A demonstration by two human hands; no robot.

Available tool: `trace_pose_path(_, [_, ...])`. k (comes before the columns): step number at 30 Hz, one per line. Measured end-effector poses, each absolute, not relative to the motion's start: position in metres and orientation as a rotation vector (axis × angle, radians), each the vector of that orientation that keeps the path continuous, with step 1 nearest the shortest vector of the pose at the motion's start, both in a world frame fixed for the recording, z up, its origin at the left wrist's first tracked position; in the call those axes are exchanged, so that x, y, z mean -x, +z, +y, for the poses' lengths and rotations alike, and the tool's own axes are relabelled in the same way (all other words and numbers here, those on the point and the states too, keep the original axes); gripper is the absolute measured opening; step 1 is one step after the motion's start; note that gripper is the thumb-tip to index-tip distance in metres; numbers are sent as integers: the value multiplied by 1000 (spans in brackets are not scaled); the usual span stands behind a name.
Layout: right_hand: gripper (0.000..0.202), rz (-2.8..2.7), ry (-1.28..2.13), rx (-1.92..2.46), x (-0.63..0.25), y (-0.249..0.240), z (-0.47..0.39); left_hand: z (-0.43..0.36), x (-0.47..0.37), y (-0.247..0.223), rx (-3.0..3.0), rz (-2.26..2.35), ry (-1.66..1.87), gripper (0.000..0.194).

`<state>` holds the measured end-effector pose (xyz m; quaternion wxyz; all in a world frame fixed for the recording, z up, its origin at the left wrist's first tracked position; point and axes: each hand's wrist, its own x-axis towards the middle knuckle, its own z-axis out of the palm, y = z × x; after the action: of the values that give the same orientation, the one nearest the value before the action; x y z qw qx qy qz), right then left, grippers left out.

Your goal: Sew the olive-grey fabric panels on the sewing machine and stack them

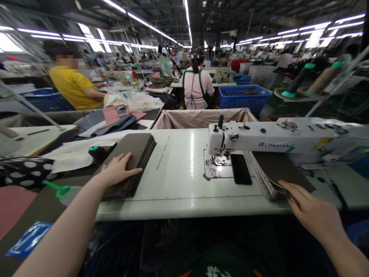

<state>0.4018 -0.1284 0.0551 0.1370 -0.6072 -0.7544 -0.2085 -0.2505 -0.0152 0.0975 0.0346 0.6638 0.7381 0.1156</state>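
A stack of dark brown panels [129,148] lies on the left of the sewing table [178,184]. My left hand [119,169] rests flat on top of it, fingers spread and thumb towards the right edge. A second stack of dark brown panels [284,169], with pale layered edges, sits partly under the arm of the white sewing machine [259,136]. At its near right corner, my right hand [311,206] is closed on the top panel. Something small and thin shows by those fingers, too unclear to name. Between the stacks, a black phone [241,169] lies beside the needle plate.
Behind the table is a cloth-lined bin [184,119]. Fabric pieces [112,119] and a dark thread cone [98,152] lie at left, near a green-tipped bottle [65,192]. Thread spools [300,80] stand at right. Two people sit ahead, near a blue basket [242,98].
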Motion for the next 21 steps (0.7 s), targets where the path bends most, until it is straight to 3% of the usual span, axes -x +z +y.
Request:
trace_pose_path(4, [42, -2184, -385, 1534, -367, 100, -157, -30, 176, 100, -2125, 2153, 467, 82])
trace_pose_path(8, [36, -2480, 109, 1121, -283, 123, -176, -63, 54, 92, -2153, 1350, 517, 52])
trace_pose_path(12, [19, -2618, 593, 828, -214, 98, -171, -87, -32, 50, -2524, 941, 405, 60])
trace_pose_path(16, [21, -2500, 1025, 603, -196, 67, -150, -91, -26, -3, -2758, 927, 261, 68])
trace_pose_path(18, [26, -2416, 1070, 722, -200, 56, -128, -90, -4, -16, -2773, 1047, 253, 68])
trace_pose_path(21, [33, -2341, 722, 1268, -206, 40, -84, -83, 19, -15, -2741, 1170, 290, 65])
